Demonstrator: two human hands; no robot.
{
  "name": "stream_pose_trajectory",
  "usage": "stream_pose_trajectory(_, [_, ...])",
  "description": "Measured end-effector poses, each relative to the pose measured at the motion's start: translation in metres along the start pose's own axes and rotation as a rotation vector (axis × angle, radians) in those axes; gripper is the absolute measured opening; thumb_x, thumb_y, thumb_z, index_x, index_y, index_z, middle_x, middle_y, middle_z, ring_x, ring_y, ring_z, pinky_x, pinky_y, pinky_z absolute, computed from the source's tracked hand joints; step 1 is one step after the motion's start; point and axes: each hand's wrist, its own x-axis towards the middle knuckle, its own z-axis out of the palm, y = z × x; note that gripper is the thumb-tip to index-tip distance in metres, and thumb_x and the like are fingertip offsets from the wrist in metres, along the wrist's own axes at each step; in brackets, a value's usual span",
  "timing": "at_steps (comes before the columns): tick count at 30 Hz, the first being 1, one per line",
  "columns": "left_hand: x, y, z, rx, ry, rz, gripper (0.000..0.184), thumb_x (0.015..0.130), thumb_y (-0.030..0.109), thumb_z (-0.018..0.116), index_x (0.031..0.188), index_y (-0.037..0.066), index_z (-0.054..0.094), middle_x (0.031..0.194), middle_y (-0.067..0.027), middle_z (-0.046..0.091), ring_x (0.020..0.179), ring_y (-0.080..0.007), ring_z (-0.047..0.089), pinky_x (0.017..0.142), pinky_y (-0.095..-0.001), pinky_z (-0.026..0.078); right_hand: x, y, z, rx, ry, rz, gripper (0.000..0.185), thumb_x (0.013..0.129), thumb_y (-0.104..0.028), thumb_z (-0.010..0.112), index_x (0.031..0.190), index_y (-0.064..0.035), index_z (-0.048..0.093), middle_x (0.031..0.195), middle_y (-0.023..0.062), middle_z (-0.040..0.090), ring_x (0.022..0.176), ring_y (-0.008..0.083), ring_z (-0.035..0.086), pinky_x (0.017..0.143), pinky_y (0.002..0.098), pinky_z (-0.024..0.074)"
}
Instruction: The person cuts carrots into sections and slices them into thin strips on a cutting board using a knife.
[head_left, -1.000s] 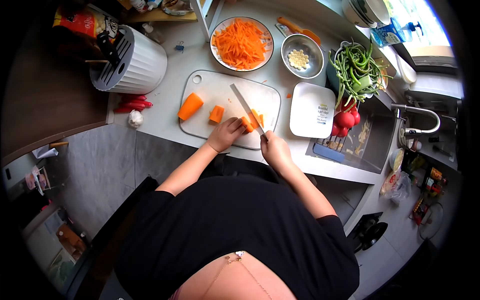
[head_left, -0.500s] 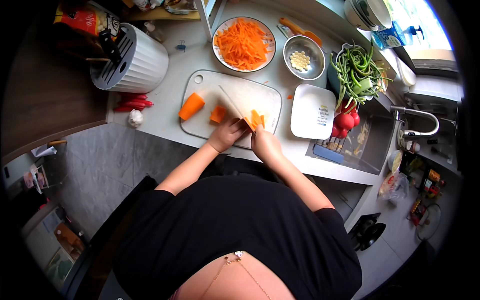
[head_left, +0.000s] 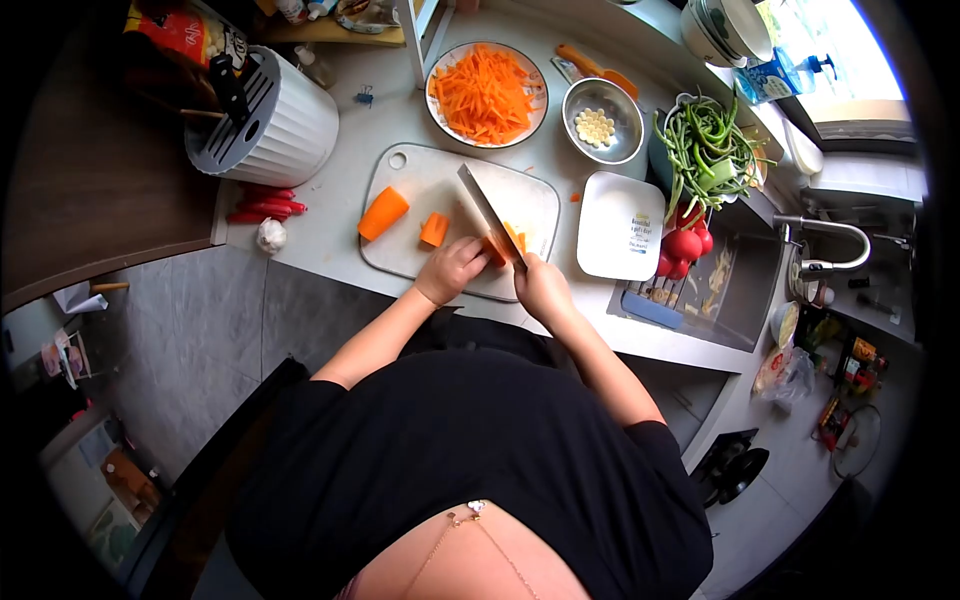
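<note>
My right hand (head_left: 543, 290) is closed round the handle of a kitchen knife (head_left: 484, 206), whose blade points up and to the left over the cutting board (head_left: 400, 258). Fingers bent, my left hand (head_left: 452, 270) presses on a carrot piece (head_left: 494, 251) just left of the blade. Cut carrot pieces (head_left: 517, 233) lie on the knife's right side, partly hidden by it. A short carrot chunk (head_left: 434, 229) rests above my left hand. Farther left on the board is a thicker carrot length (head_left: 383, 213).
Behind the board stand a plate of shredded carrot (head_left: 487, 93) and a metal bowl (head_left: 603, 121) holding garlic cloves. A white tray (head_left: 620, 226) sits to the right, near green beans (head_left: 705, 145), tomatoes (head_left: 684, 244) and the sink (head_left: 735, 290). Red chillies (head_left: 265, 206), garlic (head_left: 271, 236) and a knife holder (head_left: 290, 120) are left.
The knife has shifted right and its blade is turned more steeply. My right hand has moved slightly right and down. My left hand stays on the carrot piece.
</note>
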Motion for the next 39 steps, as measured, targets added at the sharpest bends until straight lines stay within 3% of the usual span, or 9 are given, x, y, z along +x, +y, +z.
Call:
stream_pose_trajectory(6, [-0.005, -0.003, 0.005, -0.058, -0.019, -0.014, 0.039, 0.078, 0.005, 0.059, 0.117, 0.007, 0.058, 0.103, -0.0116, 0.059, 0.090, -0.0318, 0.059, 0.072, -0.0391, 0.051, -0.026, -0.008, -0.020, -0.037, -0.113, 0.003, 0.021, 0.090, -0.020, 0.053, 0.079, -0.0015, 0.052, 0.066, 0.0247, 0.060, 0.063, 0.0440, 0.059, 0.060, 0.0532, 0.0458])
stream_pose_trajectory(12, [-0.001, -0.002, 0.003, -0.061, -0.017, 0.003, 0.034, 0.079, 0.007, 0.061, 0.113, 0.008, 0.061, 0.106, -0.0076, 0.060, 0.090, -0.0294, 0.059, 0.072, -0.0381, 0.051, -0.017, -0.014, -0.010, -0.072, -0.112, 0.006, 0.017, 0.088, -0.017, 0.053, 0.082, -0.0010, 0.052, 0.064, 0.0232, 0.060, 0.060, 0.0431, 0.060, 0.058, 0.0528, 0.0474])
stream_pose_trajectory(15, [-0.008, -0.005, 0.011, -0.072, -0.071, -0.073, 0.024, 0.081, 0.014, 0.059, 0.104, 0.008, 0.064, 0.109, -0.0068, 0.060, 0.095, -0.0278, 0.058, 0.075, -0.0363, 0.053, -0.015, -0.009, -0.005, -0.068, -0.138, 0.012, 0.015, 0.088, -0.016, 0.052, 0.085, -0.0006, 0.052, 0.066, 0.0239, 0.061, 0.063, 0.0431, 0.061, 0.059, 0.0531, 0.0475])
stream_pose_trajectory(19, [-0.003, -0.003, 0.004, -0.050, -0.034, -0.025, 0.022, 0.081, 0.014, 0.058, 0.101, 0.009, 0.064, 0.108, -0.0069, 0.060, 0.095, -0.0271, 0.058, 0.074, -0.0368, 0.053, -0.046, 0.000, -0.022, -0.125, -0.247, 0.075, 0.014, 0.087, -0.013, 0.048, 0.087, 0.0005, 0.052, 0.070, 0.0251, 0.062, 0.067, 0.0432, 0.061, 0.062, 0.0529, 0.0482])
stream_pose_trajectory(25, [-0.012, -0.004, 0.005, 0.051, -0.125, -0.055, 0.025, 0.080, 0.014, 0.056, 0.104, 0.009, 0.063, 0.115, -0.0073, 0.057, 0.099, -0.0280, 0.057, 0.075, -0.0372, 0.052, 0.000, -0.008, 0.004, -0.089, -0.178, 0.055, 0.014, 0.085, -0.012, 0.049, 0.089, 0.0015, 0.051, 0.071, 0.0250, 0.063, 0.067, 0.0423, 0.062, 0.062, 0.0522, 0.0489])
stream_pose_trajectory(31, [0.000, 0.003, -0.005, -0.027, -0.016, -0.016, 0.024, 0.081, 0.007, 0.056, 0.104, 0.004, 0.062, 0.109, -0.0117, 0.058, 0.094, -0.0311, 0.058, 0.076, -0.0388, 0.051, -0.011, -0.001, -0.008, -0.019, -0.004, -0.025, 0.021, 0.088, -0.020, 0.054, 0.079, -0.0013, 0.052, 0.063, 0.0237, 0.060, 0.060, 0.0417, 0.060, 0.058, 0.0526, 0.0477])
stream_pose_trajectory(39, [-0.006, -0.003, 0.006, -0.040, -0.025, -0.023, 0.027, 0.084, 0.007, 0.056, 0.110, 0.005, 0.060, 0.104, -0.0121, 0.060, 0.092, -0.0316, 0.059, 0.075, -0.0389, 0.051, -0.028, -0.008, -0.011, -0.087, -0.070, -0.044, 0.019, 0.088, -0.019, 0.054, 0.079, -0.0020, 0.051, 0.062, 0.0217, 0.060, 0.057, 0.0410, 0.060, 0.054, 0.0518, 0.0477])
